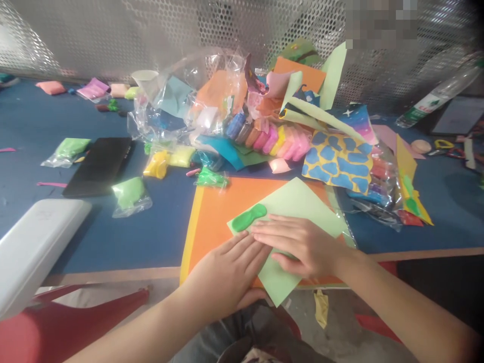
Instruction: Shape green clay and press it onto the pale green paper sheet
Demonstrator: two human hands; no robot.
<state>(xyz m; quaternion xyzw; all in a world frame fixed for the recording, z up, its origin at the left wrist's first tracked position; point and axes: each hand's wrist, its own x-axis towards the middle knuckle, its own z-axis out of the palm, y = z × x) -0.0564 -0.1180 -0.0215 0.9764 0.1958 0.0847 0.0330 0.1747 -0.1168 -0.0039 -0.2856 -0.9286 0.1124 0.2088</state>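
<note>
A pale green sheet of paper (298, 201) lies at an angle on larger orange paper (212, 201) at the table's front edge. Near its upper left side sits a flattened piece of bright green clay (248, 218), narrow in the middle and rounded at both ends. My left hand (230, 272) lies with fingers stretched over the paper, their tips just below the clay. Over the left fingertips rest the fingers of my right hand (298, 244), also stretched out, its thumb apart. Whatever is beneath the overlapping fingers is hidden.
Clay packets, including a light green one (130, 194), lie left of the paper. Behind are a row of coloured clay (268, 138), plastic bags and folded papers. A black flat object (98, 166) and a white device (41, 247) are leftward; a bottle (438, 96) leans at right.
</note>
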